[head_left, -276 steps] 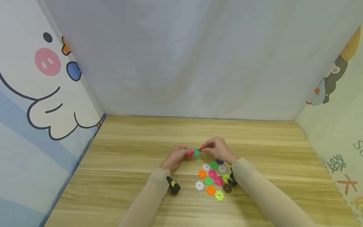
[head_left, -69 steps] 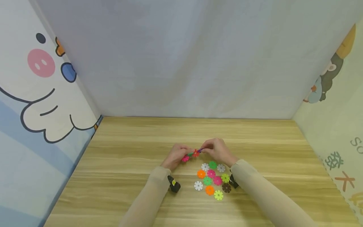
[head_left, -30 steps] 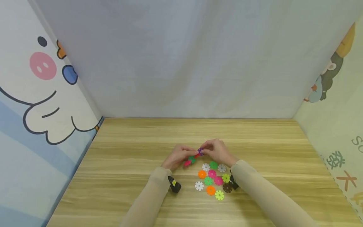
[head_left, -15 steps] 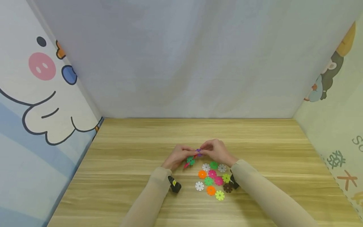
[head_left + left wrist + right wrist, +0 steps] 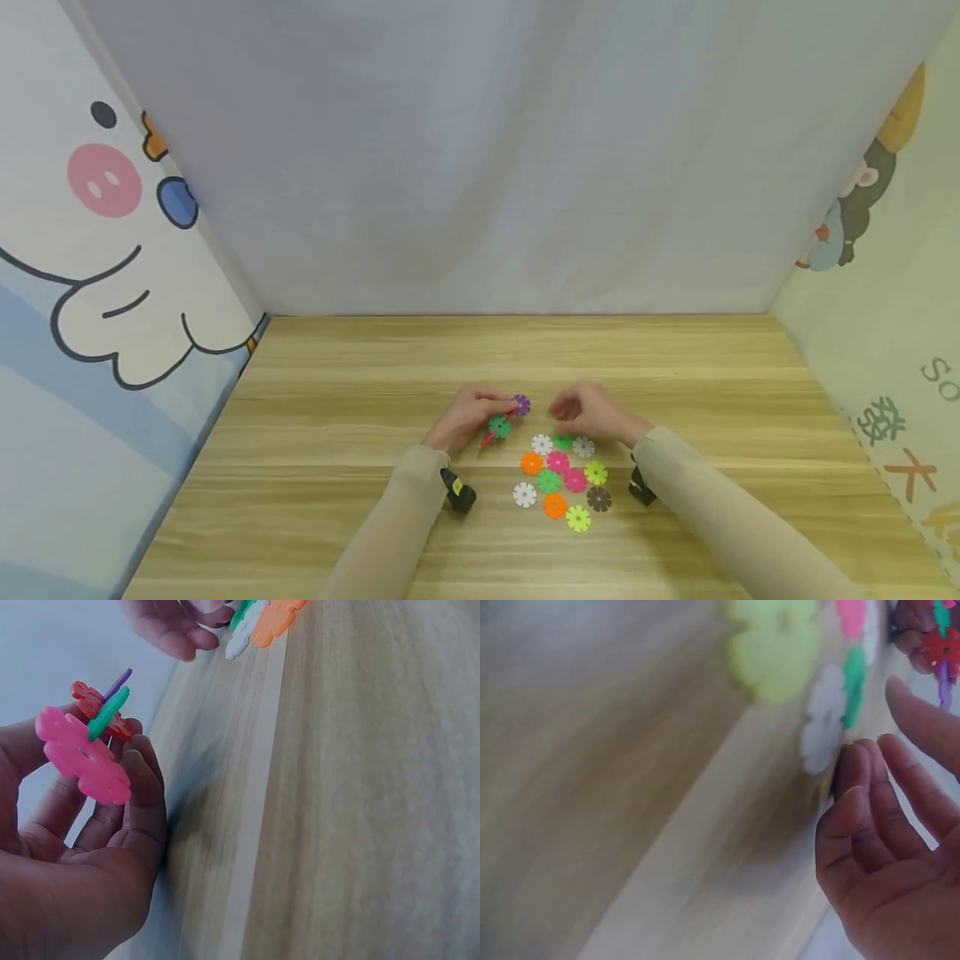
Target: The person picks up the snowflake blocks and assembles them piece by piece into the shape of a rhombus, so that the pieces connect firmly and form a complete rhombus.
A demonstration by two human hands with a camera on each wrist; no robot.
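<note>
My left hand [image 5: 463, 419] pinches a chain of interlocking notched plastic discs above the table. In the left wrist view the chain runs from a pink disc [image 5: 82, 756] through a green disc [image 5: 109, 714] and a red disc [image 5: 85, 697] to a purple disc [image 5: 118, 684]; the thumb and fingers grip around the red one. My right hand [image 5: 597, 415] is just right of the chain, its fingers loosely bent and holding nothing. Its fingertips hover by a loose green disc [image 5: 562, 442] and a white disc [image 5: 583, 447], partly covering the green one.
Loose discs lie grouped on the wooden table [image 5: 337, 467] in front of the hands, among them an orange disc [image 5: 555, 506], a yellow disc [image 5: 578, 518] and a brown disc [image 5: 599, 499]. A pale curtain [image 5: 480, 167] stands behind, with printed side panels.
The red disc, then the purple one, have joined the chain. The right hand has let go of the purple disc and moved right, toward the loose discs. The left hand keeps holding the chain.
</note>
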